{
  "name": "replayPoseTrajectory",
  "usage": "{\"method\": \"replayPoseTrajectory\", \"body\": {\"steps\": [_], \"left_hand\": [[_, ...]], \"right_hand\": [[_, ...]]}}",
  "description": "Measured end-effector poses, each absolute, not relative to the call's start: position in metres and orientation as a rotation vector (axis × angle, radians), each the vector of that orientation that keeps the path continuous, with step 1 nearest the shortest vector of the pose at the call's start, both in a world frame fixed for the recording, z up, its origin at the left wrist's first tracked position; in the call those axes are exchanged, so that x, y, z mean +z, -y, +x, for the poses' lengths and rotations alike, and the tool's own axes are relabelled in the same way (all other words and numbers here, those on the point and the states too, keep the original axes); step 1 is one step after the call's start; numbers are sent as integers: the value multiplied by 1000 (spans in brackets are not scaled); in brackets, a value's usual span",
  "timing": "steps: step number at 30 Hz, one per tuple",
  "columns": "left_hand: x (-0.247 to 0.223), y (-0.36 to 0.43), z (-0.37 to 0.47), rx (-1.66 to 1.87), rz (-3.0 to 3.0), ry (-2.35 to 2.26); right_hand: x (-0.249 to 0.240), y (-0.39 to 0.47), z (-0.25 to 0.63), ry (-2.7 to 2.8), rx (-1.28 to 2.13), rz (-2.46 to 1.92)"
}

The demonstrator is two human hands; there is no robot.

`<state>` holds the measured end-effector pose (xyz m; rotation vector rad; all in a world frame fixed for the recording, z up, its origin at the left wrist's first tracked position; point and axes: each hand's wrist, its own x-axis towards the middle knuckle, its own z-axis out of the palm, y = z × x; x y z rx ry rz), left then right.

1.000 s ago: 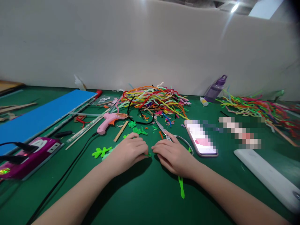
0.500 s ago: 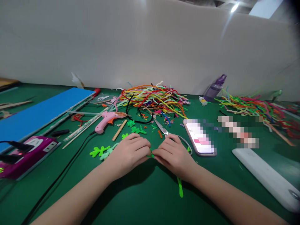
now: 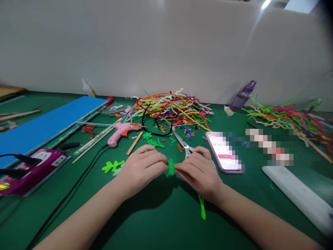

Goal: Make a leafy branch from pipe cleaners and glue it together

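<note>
Between my two hands is a small green pipe-cleaner shape [image 3: 171, 167], pinched from both sides just above the table. The fingertips of my left hand [image 3: 144, 170] close on its left edge. On its right edge, my right hand [image 3: 199, 172] pinches with thumb and fingers. Scissors [image 3: 184, 144] lie partly under my right hand, handles mostly hidden. A bright green pipe-cleaner piece [image 3: 202, 207] sticks out below my right wrist. Beside my left hand rests a light green leaf-like pipe-cleaner shape [image 3: 112, 166]; more green shapes [image 3: 153, 140] lie beyond it.
A pink glue gun [image 3: 122, 132] with a black cord lies left of a wooden stick [image 3: 134, 143]. Behind is a heap of coloured pipe cleaners [image 3: 169, 107]. A phone [image 3: 225, 152], purple bottle [image 3: 241, 99] and white bar-shaped object [image 3: 296, 194] are rightward; a magenta power strip [image 3: 39, 170] is left.
The green pipe-cleaner shape, mostly hidden by my fingers before, now shows between them, with the fingertips slightly farther apart. The view has shifted a little.
</note>
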<state>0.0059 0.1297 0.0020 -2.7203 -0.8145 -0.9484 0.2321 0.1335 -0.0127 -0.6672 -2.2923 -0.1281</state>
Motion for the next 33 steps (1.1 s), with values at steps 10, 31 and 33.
{"method": "replayPoseTrajectory", "body": {"steps": [10, 31, 33], "left_hand": [[2, -128, 7, -968, -2735, 798], [-5, -139, 3, -925, -2702, 1048], [-5, -138, 3, -935, -2711, 1032]], "right_hand": [[-12, -134, 232, 2274, -137, -667], [-5, -131, 234, 2360, -450, -512], [-3, -131, 234, 2363, -493, -498]]}}
